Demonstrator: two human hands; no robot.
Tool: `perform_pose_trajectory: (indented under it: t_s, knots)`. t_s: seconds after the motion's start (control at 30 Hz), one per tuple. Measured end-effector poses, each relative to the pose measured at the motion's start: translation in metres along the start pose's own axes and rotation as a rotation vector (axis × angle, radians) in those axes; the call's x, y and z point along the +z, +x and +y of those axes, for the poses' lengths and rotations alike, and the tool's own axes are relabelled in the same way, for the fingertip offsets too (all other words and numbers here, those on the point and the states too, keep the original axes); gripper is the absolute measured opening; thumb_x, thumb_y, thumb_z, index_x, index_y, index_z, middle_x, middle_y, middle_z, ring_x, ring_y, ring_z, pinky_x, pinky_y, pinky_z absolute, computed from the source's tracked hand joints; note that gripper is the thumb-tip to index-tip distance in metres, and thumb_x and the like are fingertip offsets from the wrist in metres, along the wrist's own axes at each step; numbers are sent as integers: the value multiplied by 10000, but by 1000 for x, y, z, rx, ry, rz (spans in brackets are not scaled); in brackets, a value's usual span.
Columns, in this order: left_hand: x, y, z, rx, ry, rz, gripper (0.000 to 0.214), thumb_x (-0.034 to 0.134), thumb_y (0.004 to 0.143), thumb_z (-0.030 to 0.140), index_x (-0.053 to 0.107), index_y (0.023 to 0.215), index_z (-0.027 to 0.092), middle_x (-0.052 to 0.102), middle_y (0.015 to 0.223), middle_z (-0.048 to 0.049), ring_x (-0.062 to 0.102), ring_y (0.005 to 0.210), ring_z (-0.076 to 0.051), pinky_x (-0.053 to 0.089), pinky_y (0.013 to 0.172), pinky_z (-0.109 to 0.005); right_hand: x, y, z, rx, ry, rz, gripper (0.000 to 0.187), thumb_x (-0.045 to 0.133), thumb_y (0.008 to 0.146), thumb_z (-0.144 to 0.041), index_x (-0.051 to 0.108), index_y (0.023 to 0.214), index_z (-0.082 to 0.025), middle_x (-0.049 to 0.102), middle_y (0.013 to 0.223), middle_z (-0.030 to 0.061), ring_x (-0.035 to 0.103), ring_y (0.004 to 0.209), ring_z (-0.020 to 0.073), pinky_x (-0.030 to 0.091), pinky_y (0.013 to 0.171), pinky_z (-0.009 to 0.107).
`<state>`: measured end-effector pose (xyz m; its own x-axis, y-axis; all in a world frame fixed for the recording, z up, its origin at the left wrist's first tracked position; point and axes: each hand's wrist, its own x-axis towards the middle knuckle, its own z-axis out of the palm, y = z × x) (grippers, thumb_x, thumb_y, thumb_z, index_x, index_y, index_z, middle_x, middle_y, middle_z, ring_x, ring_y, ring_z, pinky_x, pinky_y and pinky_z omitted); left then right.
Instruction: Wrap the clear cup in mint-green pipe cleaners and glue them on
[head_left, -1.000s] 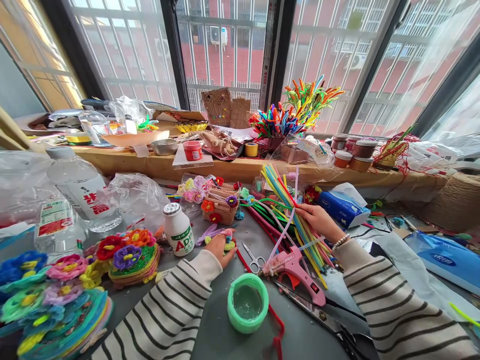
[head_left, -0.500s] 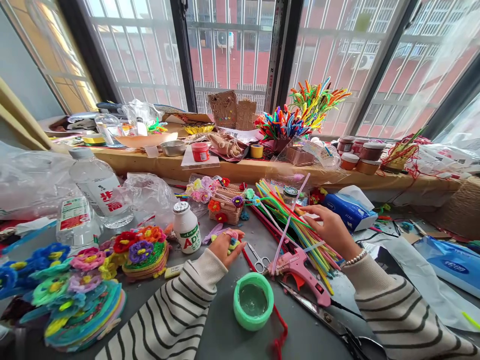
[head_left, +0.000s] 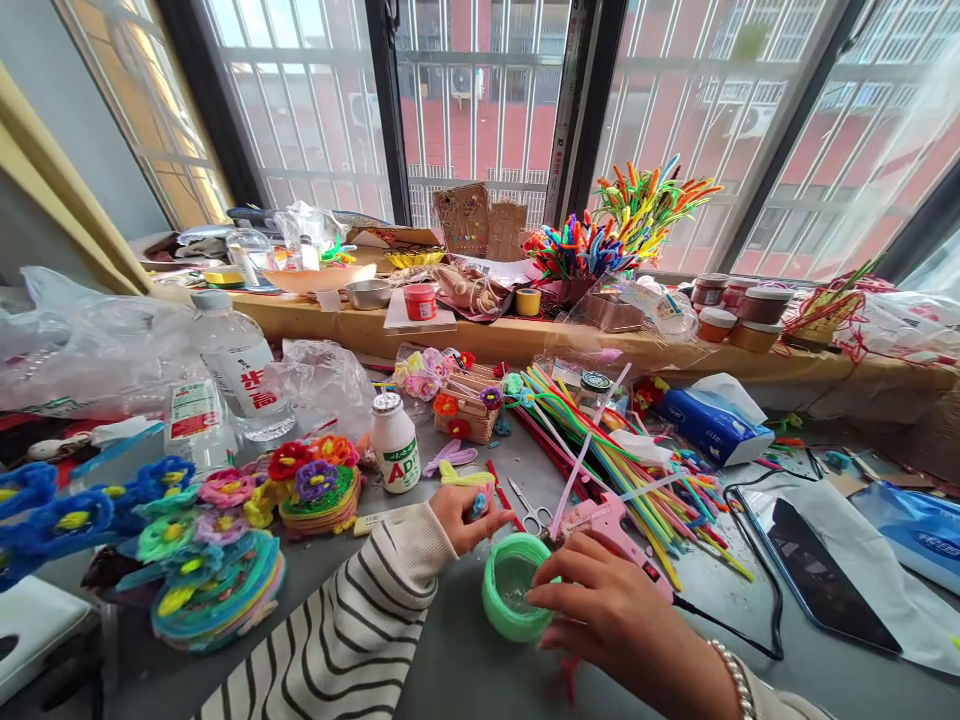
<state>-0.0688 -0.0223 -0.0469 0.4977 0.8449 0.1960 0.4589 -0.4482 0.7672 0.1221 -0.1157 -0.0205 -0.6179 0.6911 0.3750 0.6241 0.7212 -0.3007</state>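
My left hand [head_left: 469, 515] is closed in a pinch around a small pink and blue fuzzy piece [head_left: 482, 499]; the fingers hide much of it. Just beyond it, a yellow fuzzy strip [head_left: 463, 476] and a lilac one [head_left: 448, 457] lie on the table. Over the right side of a green bowl [head_left: 495, 590] is my right hand [head_left: 600, 610], fingers stretched and apart at its rim; whether they touch it I cannot tell. Small scissors [head_left: 532, 512] and a pink glue gun [head_left: 611, 535] lie behind the bowl. Red yarn [head_left: 570, 680] shows beneath my right hand.
Stacked fuzzy flowers and coasters [head_left: 217, 590] sit at left, near a white AD bottle [head_left: 395, 445]. Colourful pipe cleaners [head_left: 622, 470] spread behind the glue gun. A phone [head_left: 821, 570] and a black cord [head_left: 776, 590] lie at right, with a blue tissue pack [head_left: 701, 425] behind.
My right hand has left the pipe cleaners and come down and toward me to the green bowl. My left hand stays near its place, fingers more curled. The view has shifted slightly.
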Motion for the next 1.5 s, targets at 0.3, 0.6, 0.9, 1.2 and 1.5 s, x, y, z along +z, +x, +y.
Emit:
perform_pose_trajectory:
  t_s: [0.3, 0.6, 0.9, 1.2, 1.5]
  knots:
    - [-9, -2, -3, -63, -103, -22, 278, 485, 734, 422, 565, 707, 157, 620, 586, -8, 567, 536, -115, 464, 582, -240, 7, -4, 2, 73, 32, 162, 161, 503, 819, -292, 623, 802, -187, 579, 709, 31, 516, 684, 121, 393, 586, 210]
    - [-8, -4, 5, -18, -116, -88, 240, 592, 661, 382, 653, 703, 154, 639, 646, -11, 547, 592, -110, 439, 597, -216, 16, -3, -6, 93, -31, 79, 62, 572, 764, -242, 612, 775, -196, 600, 737, 26, 522, 660, 135, 383, 538, 212]
    - [-5, -7, 5, -38, -189, -122, 281, 606, 650, 382, 638, 768, 128, 673, 711, -55, 599, 629, -129, 482, 630, -235, 21, 6, -11, 119, -58, 91, 63, 622, 702, -156, 578, 670, -186, 600, 691, -5, 533, 639, 120, 367, 530, 196]
    - [-5, -6, -1, -103, -177, -117, 362, 600, 631, 450, 635, 798, 130, 650, 627, -38, 576, 568, -138, 474, 570, -256, 24, 6, -7, 288, -12, -39, 68, 671, 669, -219, 629, 723, -210, 621, 759, -5, 567, 723, 135, 386, 594, 206]
    - [-5, -6, 0, -119, -175, -119, 361, 594, 633, 454, 631, 795, 132, 642, 612, -31, 585, 577, -142, 479, 578, -256, 17, 8, -8, 303, -25, -78, 75, 658, 688, -279, 644, 730, -218, 617, 790, -4, 531, 757, 139, 397, 608, 215]
